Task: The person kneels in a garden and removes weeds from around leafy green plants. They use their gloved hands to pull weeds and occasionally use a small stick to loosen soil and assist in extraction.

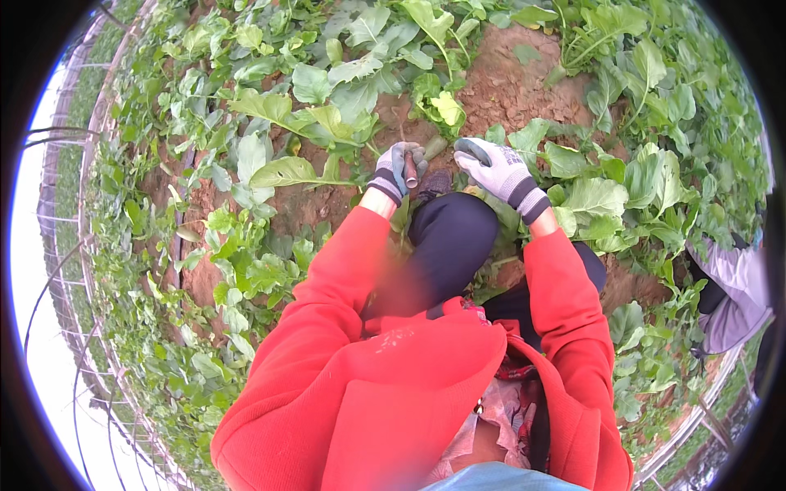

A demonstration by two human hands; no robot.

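My left hand, in a grey-and-white work glove, is closed around the brownish handle of a hand tool. A thin, rusty-looking part extends ahead of that fist over the soil; its tip is hard to make out. My right hand, gloved the same way, is curled to the right of it, and whether it holds anything cannot be told. Between and just ahead of the hands lies a pale green root or stem, below a leafy plant with a yellow-green leaf. A dark shoe rests under the hands.
Leafy green plants surround me, with bare reddish soil ahead. A dark strip runs along the ground at left. Curved poles and a frame stand at the far left. Someone in a light purple garment is at the right edge.
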